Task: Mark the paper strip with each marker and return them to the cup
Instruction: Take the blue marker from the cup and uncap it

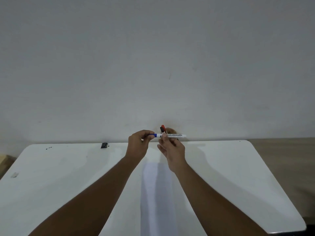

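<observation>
A blue marker [172,135] with a white barrel is held level above the far edge of the table. My left hand [139,145] pinches its blue cap end, and my right hand [173,150] grips the barrel near the middle. Behind the hands a brown cup [170,130] is mostly hidden; a red-capped marker [163,126] and a black-capped marker [161,129] stick up from it. A white paper strip [157,193] lies lengthwise on the table between my forearms.
The white table [230,167] stands against a pale wall. A small black object [104,145] lies near the far edge at left, with a few dark specks [49,148] further left. A pale scrap [14,175] sits at the left edge.
</observation>
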